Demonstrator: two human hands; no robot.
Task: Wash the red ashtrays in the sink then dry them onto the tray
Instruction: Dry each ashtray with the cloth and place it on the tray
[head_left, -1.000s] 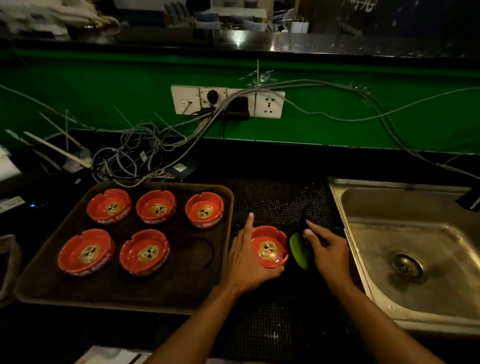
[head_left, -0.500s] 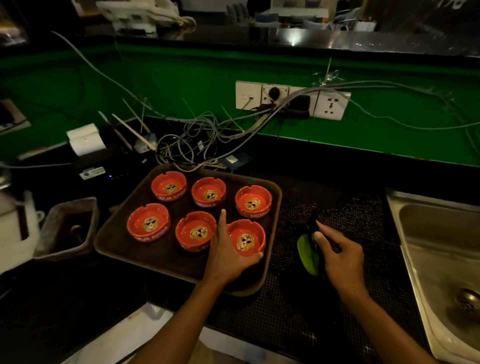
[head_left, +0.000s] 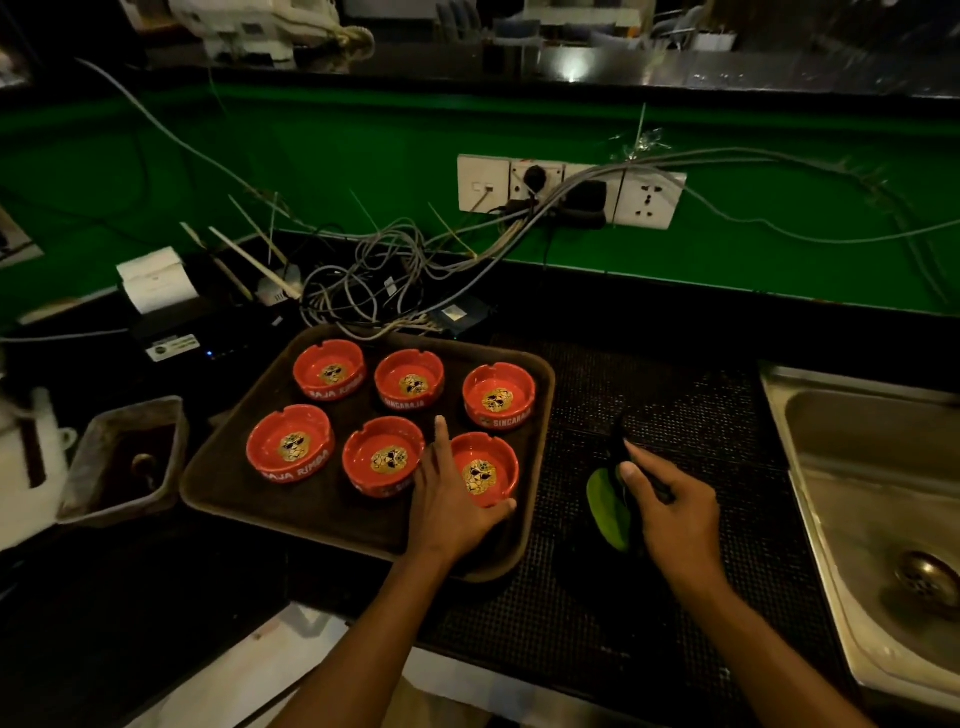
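sixth ashtray going down at the tray's front right corner

left hand (head_left: 451, 503) curls around the red ashtray (head_left: 484, 470) on the brown tray (head_left: 363, 525); right hand (head_left: 670, 512) pinches a green scrubber (head_left: 605, 512) on the counter mat. he should probably let go gently and keep it off the neighbour's rim.

Sixth ashtray (head_left: 484, 470) now seemingly on tray (head_left: 228, 483)

Six ashtrays are filling the tray (head_left: 249, 499) w/ narrow gaps btwn them; only its near-left strip is lying bare. Cable tangle (head_left: 363, 280) is crowding the far edge, a brown tub (head_left: 88, 467) is sitting just left. Dark mat (head_left: 675, 395) btwn tray and sink (head_left: 810, 499) is lying open far side; green sponge (head_left: 605, 512) is blocking mid-mat.
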